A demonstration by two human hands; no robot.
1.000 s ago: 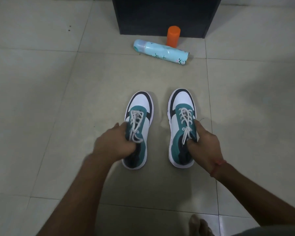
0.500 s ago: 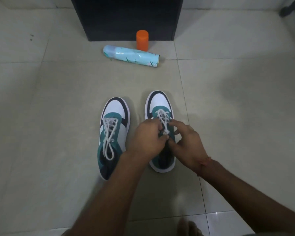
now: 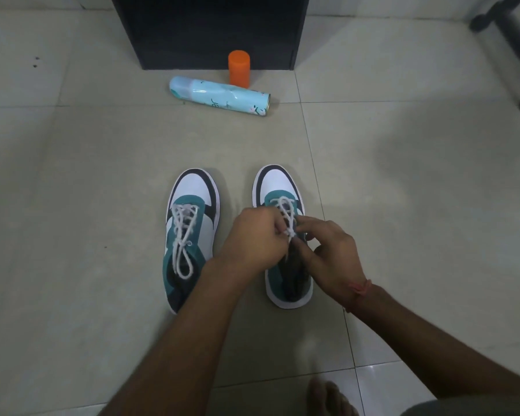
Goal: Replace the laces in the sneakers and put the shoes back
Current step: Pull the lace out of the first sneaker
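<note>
My left hand (image 3: 252, 238) and right hand (image 3: 330, 250) meet over the right sneaker (image 3: 284, 235), and the fingers of both are curled in, pinching the white lace (image 3: 285, 217) at its knot, just where the fingertips nearly touch. Under them the lace runs up through the eyelets toward the toe; behind my knuckles the dark opening of the shoe shows. Just beside my left hand, on its outer side, stands the left sneaker (image 3: 189, 232), laced and tied, its loops lying loose on the tongue. Both shoes sit flat on the tiled floor (image 3: 72, 205), toes pointing away from me. Well beyond the fingers a light blue spray can (image 3: 219, 96) lies on its side, with an orange cap (image 3: 239, 67) upright behind it, against a dark cabinet (image 3: 210, 25). I judge I am loosening this bow. The risk: if I tug the wrong strand, the knot could cinch tighter; a hard pull could also drag the light shoe across the smooth tiles, since nothing pins it down.
</note>
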